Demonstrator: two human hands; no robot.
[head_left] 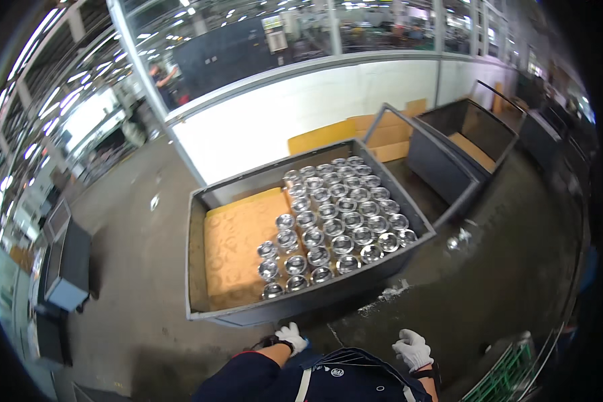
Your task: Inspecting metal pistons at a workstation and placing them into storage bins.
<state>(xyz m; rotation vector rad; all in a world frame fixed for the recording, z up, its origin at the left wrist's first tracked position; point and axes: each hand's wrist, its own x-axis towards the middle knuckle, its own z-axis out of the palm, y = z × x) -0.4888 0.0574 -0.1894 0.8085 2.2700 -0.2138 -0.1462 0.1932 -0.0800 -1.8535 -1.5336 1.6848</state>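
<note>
In front of me stands a large grey bin [301, 309]. Rows of shiny, round, cup-shaped pieces [342, 244] fill its right part; I cannot tell whether they are metal or glass. A brown cardboard sheet [238, 244] with faint ring marks lies bare on the left. My left hand [292, 337], in a white glove, is just below the bin's near wall, fingers apart and nothing visible in it. To the right, my right hand [412, 349], also white-gloved, hangs over the floor with its fingers loosely bent and apart. Neither hand touches the pieces.
Behind the bin runs a white partition [248, 127] with windows. Another dark bin [442, 157] with a raised frame stands at the far right, near cardboard sheets [385, 137]. A grey cart [69, 264] is at the left. Green racking [502, 375] sits lower right. A person [162, 84] stands far off.
</note>
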